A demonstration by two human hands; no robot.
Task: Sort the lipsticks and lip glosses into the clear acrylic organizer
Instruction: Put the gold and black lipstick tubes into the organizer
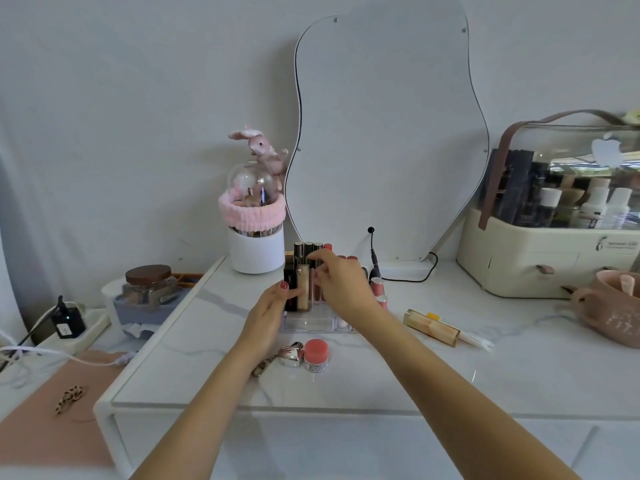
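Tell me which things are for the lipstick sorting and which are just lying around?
For the job: clear organizer, the lipsticks standing in it, gold lipstick lying on the table, left hand, right hand.

Just lying around: bunny brush holder, pink-lidded jar, silver heart keychain, mirror, cosmetics case.

Both hands at clear organizer (313, 325): left hand (268, 311) touching black lipstick (290, 289), right hand (341, 284) over upright tubes.

clear acrylic organizer (311, 325), glossy marble tabletop (381, 382)
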